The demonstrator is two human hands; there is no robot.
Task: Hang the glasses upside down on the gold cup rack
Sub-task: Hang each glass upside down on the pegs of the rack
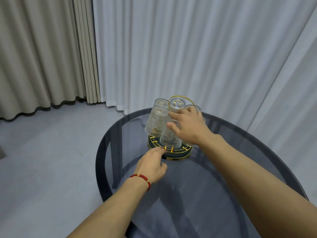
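Observation:
The gold cup rack (178, 156) stands near the far edge of a round dark glass table (214, 177); its ring handle rises at the top. Several embossed clear glasses hang on it upside down. The front glass (169, 137) tilts toward me, and my right hand (188, 127) rests over it with fingers spread around its upper part. Another glass (155, 122) hangs at the left, and more sit behind, partly hidden by my hand. My left hand (152, 164), with a red bracelet on the wrist, pinches the front rim of the rack's base.
Beige curtains (42, 52) hang at the back left and white sheer curtains (188, 48) behind the table. Pale floor tiles (48, 152) lie to the left. The table's dark frame shows through the glass top.

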